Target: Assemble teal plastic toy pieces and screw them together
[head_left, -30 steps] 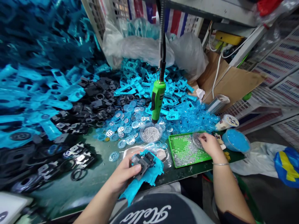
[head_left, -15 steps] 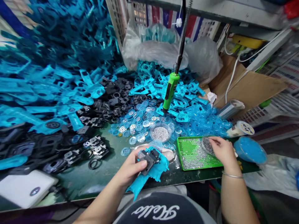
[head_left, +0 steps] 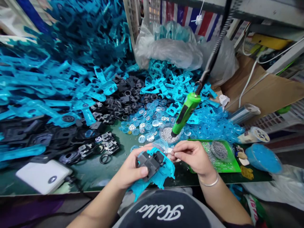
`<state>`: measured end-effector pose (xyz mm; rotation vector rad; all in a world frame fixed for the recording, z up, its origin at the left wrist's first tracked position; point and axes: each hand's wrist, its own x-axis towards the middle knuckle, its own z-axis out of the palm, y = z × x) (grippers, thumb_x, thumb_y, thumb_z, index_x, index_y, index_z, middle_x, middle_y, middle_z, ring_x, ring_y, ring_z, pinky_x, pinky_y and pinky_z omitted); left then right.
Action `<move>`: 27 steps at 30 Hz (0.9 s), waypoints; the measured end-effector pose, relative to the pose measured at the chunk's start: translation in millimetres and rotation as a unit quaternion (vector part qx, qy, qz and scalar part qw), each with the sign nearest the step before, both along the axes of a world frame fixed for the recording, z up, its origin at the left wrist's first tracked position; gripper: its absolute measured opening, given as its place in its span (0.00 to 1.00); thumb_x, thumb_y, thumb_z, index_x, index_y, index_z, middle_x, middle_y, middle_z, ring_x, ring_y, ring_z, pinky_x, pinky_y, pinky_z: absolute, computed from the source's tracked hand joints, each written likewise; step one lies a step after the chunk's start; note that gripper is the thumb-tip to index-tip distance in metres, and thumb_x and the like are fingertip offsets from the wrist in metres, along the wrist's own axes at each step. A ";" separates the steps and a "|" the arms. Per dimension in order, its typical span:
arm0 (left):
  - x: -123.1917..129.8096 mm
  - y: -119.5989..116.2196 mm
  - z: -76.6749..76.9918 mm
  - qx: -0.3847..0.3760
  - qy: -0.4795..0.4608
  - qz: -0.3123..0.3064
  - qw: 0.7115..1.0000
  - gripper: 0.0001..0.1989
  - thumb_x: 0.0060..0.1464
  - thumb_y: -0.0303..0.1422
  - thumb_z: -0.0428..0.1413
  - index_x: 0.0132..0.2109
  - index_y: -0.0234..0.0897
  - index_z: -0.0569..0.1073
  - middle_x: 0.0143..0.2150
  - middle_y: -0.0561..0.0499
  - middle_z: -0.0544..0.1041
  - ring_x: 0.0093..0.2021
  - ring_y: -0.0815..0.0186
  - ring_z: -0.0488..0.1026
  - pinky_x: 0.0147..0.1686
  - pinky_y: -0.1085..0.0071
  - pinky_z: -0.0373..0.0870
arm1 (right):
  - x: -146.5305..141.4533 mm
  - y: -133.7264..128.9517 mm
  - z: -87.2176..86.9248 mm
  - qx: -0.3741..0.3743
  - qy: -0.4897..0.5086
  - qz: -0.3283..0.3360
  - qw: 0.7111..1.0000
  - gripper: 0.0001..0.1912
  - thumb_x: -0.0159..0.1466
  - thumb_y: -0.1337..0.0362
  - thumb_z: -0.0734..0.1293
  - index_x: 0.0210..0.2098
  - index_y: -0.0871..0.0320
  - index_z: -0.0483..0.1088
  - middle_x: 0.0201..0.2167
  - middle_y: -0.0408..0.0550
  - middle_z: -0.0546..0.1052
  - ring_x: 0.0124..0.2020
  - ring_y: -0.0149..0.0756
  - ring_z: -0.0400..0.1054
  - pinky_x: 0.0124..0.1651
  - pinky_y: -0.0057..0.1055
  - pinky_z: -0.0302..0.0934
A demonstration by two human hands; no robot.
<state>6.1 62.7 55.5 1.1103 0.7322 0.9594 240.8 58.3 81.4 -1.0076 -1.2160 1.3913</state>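
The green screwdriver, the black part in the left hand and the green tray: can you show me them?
Green screwdriver [head_left: 186, 116]: head view, on its handle.
Black part [head_left: 151, 164]: head view, its middle.
Green tray [head_left: 228, 167]: head view, bare floor, lower right corner.

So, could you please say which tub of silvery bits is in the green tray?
The right-hand tub; the other tub sits left of the green tray, beside clear blue discs.
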 end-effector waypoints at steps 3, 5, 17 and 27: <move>-0.7 0.2 6.8 -0.011 -0.007 -0.042 0.999 0.34 0.42 0.57 0.68 0.47 0.34 0.84 0.41 0.42 0.79 0.40 0.52 0.74 0.41 0.64 0.69 | -8.6 0.9 -0.3 0.083 -0.102 -0.080 0.988 0.07 0.56 0.62 0.79 0.32 0.54 0.79 0.29 0.45 0.84 0.30 0.37 0.81 0.35 0.31 0.79; -1.6 0.5 10.1 -0.014 -0.008 -0.040 0.999 0.33 0.42 0.57 0.68 0.46 0.34 0.84 0.42 0.42 0.79 0.40 0.53 0.74 0.41 0.66 0.69 | -11.7 -0.5 0.3 0.176 -0.186 -0.105 0.961 0.04 0.59 0.67 0.76 0.33 0.53 0.79 0.30 0.46 0.85 0.31 0.37 0.81 0.36 0.31 0.79; -8.9 -2.6 3.8 -0.026 0.016 0.012 0.999 0.26 0.40 0.43 0.73 0.47 0.40 0.83 0.55 0.42 0.79 0.56 0.44 0.73 0.54 0.58 0.69 | -15.3 -5.4 -5.2 0.320 -0.297 -0.120 0.892 0.12 0.64 0.73 0.68 0.39 0.50 0.80 0.36 0.46 0.85 0.38 0.40 0.82 0.43 0.37 0.79; -5.7 3.8 33.1 0.067 0.089 -0.108 0.988 0.13 0.46 0.37 0.69 0.40 0.37 0.83 0.38 0.46 0.81 0.40 0.53 0.76 0.43 0.63 0.72 | -8.7 14.4 4.4 -0.112 -0.095 0.097 0.984 0.12 0.52 0.67 0.77 0.35 0.57 0.75 0.29 0.42 0.80 0.29 0.29 0.75 0.34 0.27 0.75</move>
